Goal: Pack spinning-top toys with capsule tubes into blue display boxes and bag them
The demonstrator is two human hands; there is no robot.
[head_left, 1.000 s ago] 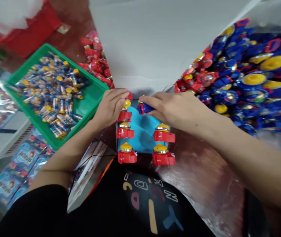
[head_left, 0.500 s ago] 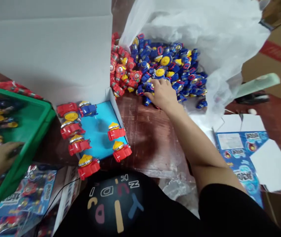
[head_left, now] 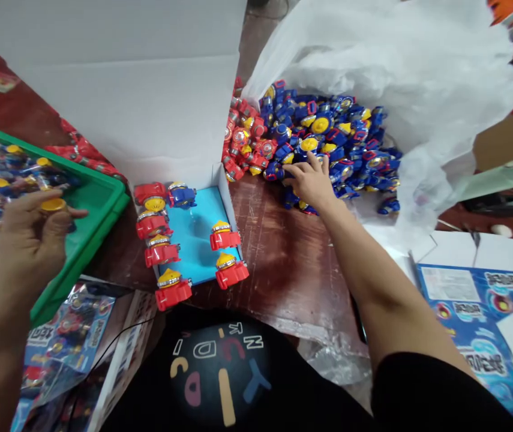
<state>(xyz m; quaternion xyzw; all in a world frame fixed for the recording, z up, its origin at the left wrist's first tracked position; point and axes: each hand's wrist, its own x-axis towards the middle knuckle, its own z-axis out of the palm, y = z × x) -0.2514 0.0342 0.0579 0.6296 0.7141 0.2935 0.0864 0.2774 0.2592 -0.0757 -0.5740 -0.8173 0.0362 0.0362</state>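
Note:
My left hand (head_left: 33, 240) is over the green tray (head_left: 98, 210), closed around a small part with a round yellow top (head_left: 53, 205); the rest of that part is hidden by my fingers. On the right, my right hand (head_left: 312, 183) rests at the near edge of a heap of blue toys (head_left: 350, 132), fingers spread among them. Its fingertips are close to one blue toy (head_left: 275, 171), and whether they touch it I cannot tell. Between my hands stands a white box with a light-blue bottom (head_left: 197, 240), holding several red toys (head_left: 161, 253) and one blue toy (head_left: 182, 195) along its sides.
Red toys (head_left: 247, 135) are heaped left of the blue ones, behind the box. A white plastic bag (head_left: 382, 48) spreads around the blue heap. Printed blue cardboard (head_left: 467, 309) lies at right. Bagged toys (head_left: 80, 327) sit below the tray.
My left hand has risen out of the tray with the yellow-topped part in its fingers. My right hand stays at the blue heap, its fingers more spread. The whole view has shifted.

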